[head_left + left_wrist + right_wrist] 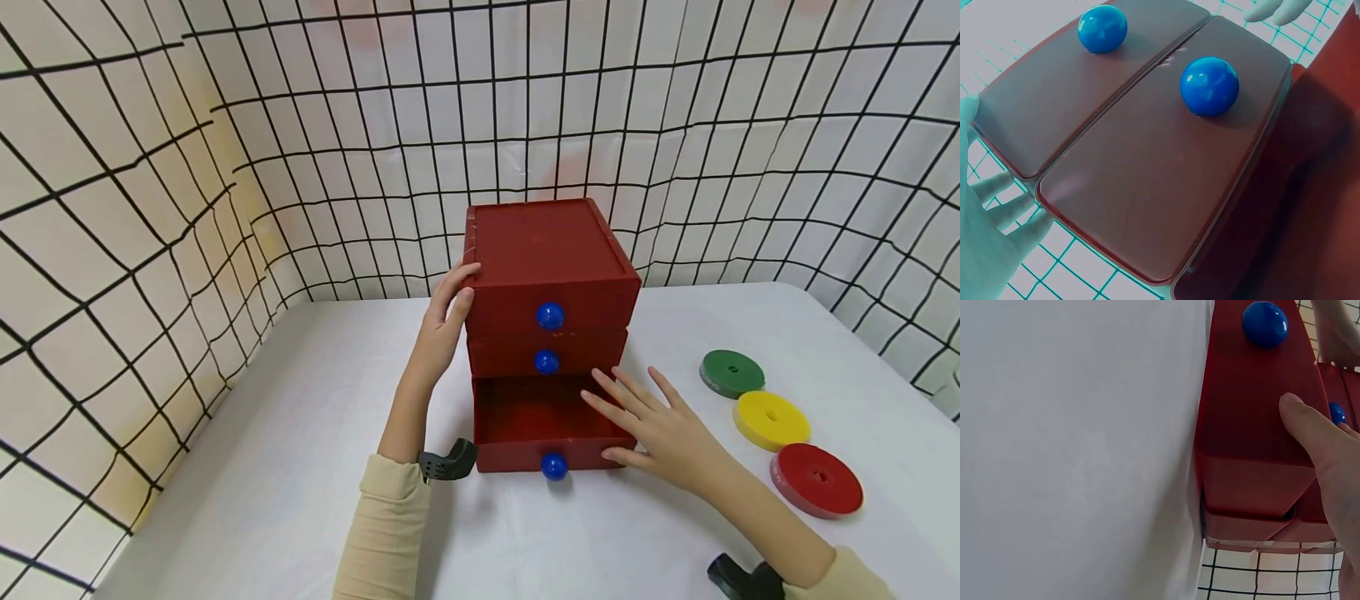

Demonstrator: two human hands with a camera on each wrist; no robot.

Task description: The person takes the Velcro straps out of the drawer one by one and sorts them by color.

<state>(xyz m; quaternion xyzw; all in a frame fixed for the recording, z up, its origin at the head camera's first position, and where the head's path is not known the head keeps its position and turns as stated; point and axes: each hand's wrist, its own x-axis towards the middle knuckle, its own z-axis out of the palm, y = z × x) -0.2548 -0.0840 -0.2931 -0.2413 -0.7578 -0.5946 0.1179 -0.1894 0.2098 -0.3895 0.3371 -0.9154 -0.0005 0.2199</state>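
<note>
A dark red set of drawers (551, 242) stands in the middle of the head view, each drawer front carrying a round blue knob (550, 316). The bottom drawer (513, 457) is pulled out, and its visible floor is bare. My left hand (442, 317) rests against the upper left side of the unit, fingers extended, thumb by the front edge. Over the right side of the bottom drawer, my right hand (667, 433) is spread; in the right wrist view its thumb (1304, 419) lies against the drawer front. Neither hand grasps a knob.
On the white table (300, 433), to the right, a green disc (731, 373), a yellow disc (771, 420) and a red disc (817, 481) lie in a row. A wall with a black grid (420, 150) encloses the back and sides.
</note>
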